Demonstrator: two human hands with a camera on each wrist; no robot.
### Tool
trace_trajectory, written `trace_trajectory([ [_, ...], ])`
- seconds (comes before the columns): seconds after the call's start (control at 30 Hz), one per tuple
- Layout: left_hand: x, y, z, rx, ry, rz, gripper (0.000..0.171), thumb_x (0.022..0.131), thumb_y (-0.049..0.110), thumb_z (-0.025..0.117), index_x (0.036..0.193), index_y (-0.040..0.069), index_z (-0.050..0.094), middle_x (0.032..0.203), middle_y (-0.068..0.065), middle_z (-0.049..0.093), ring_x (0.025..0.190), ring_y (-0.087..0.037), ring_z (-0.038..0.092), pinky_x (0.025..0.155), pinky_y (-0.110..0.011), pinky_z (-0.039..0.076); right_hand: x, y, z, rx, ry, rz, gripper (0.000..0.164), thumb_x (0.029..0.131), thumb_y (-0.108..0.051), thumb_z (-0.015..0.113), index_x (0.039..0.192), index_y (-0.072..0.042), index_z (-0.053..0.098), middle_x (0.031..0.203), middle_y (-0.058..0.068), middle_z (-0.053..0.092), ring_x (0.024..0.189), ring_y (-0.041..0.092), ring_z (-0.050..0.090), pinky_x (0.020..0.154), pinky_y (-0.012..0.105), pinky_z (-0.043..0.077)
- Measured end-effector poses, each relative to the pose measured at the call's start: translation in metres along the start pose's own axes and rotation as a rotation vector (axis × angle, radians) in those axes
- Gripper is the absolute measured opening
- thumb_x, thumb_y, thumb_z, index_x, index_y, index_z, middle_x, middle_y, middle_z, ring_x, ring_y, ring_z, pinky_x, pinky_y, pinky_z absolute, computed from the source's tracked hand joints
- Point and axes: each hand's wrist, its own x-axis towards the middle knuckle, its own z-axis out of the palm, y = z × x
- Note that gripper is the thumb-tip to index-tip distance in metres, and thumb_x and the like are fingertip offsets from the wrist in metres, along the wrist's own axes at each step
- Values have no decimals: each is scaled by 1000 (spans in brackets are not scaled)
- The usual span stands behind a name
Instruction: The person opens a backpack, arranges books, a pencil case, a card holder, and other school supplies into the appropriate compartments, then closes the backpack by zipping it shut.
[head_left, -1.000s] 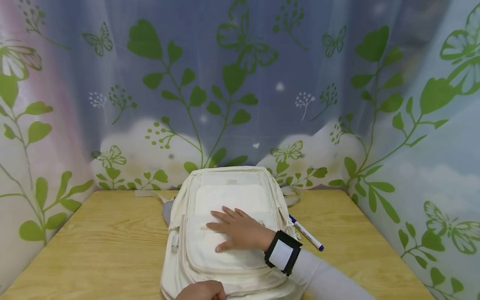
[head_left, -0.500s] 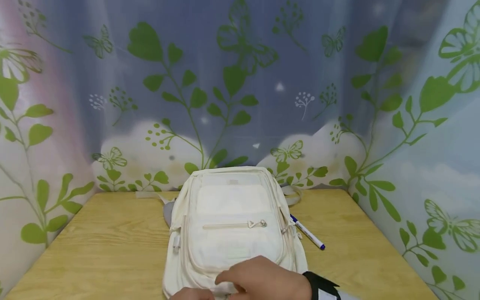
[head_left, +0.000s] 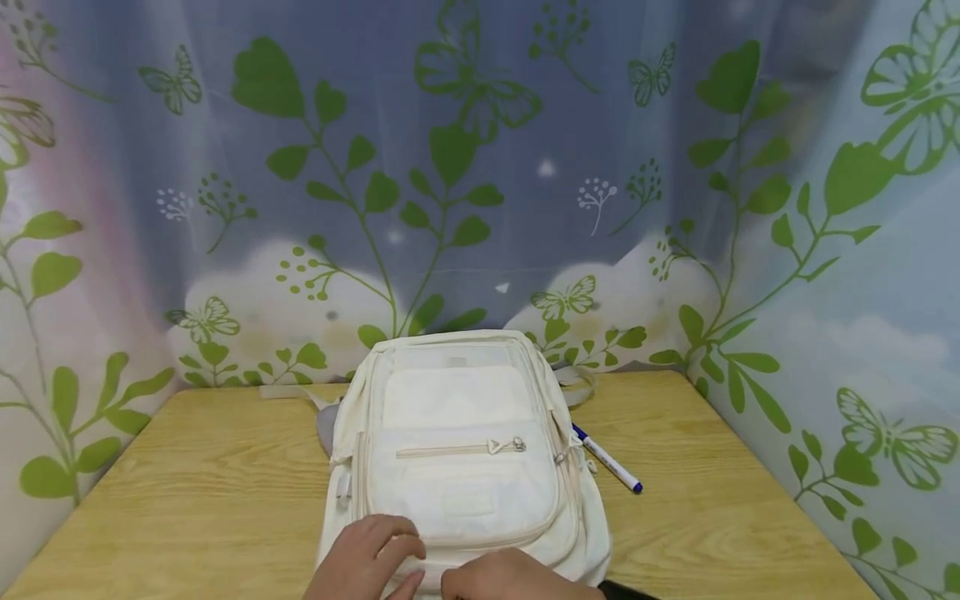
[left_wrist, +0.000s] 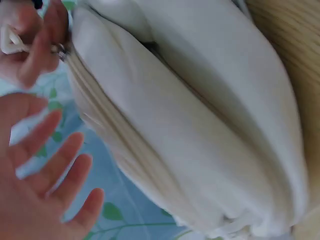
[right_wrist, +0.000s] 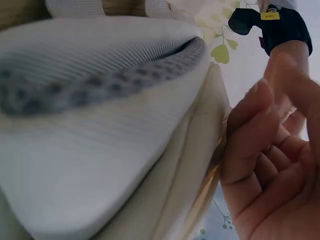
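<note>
A cream backpack point(head_left: 461, 400) lies on the table with its front pocket facing up. My right hand point(head_left: 517, 575) is at the bag's near end, with its fingers curled. In the left wrist view, it pinches a pale triangular zipper pull point(left_wrist: 21, 48) at the end of a zip. Just left of it in the head view, my left hand point(head_left: 367, 558) hovers by the same end, partly cut off by the frame. The left wrist view shows that hand's fingers point(left_wrist: 65, 172) spread and slightly bent, holding nothing, apart from the fabric. The right wrist view hides the pull behind the fingers.
A white marker point(head_left: 609, 460) with blue ends lies on the wooden table point(head_left: 225, 475) right of the bag. Grey-beige straps point(head_left: 579, 390) stick out behind it. A curtain point(head_left: 480, 208) printed with leaves and butterflies surrounds the table's back and sides.
My right hand has left the bag's front, where it lay flat, and come down to the near end. The left hand's curled fingers have loosened and spread. The view has shifted slightly.
</note>
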Motion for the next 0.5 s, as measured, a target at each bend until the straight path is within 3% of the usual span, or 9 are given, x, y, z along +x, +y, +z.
trace_trajectory([
  [0.03,-3,-2,2,55,35,21,21,95,41,50,87,25,60,94,9,61,82,-7,57,70,-23,45,-2,1,0,8,4,-16,15,90,-29,55,76,-23,59,67,-20,55,59,-18,36,56,-1,31],
  [0.13,-9,-6,7,136,-13,57,19,91,48,51,93,31,60,109,8,62,96,-11,58,75,-33,47,-5,3,1,-4,23,-73,13,90,-26,55,80,-21,61,71,-17,57,63,-18,37,59,-2,31],
  [0.23,-13,-8,11,184,-36,88,19,90,49,51,88,33,62,111,9,63,98,-9,59,76,-34,46,-7,4,1,9,16,-94,12,91,-23,56,87,-17,65,79,-12,62,70,-17,43,65,-3,32],
  [0.5,-9,-14,9,110,-28,147,21,94,42,50,85,30,64,106,6,65,95,-8,59,79,-26,42,-15,6,3,152,43,23,14,89,-21,59,93,-12,69,84,-7,69,75,-14,51,67,0,37],
])
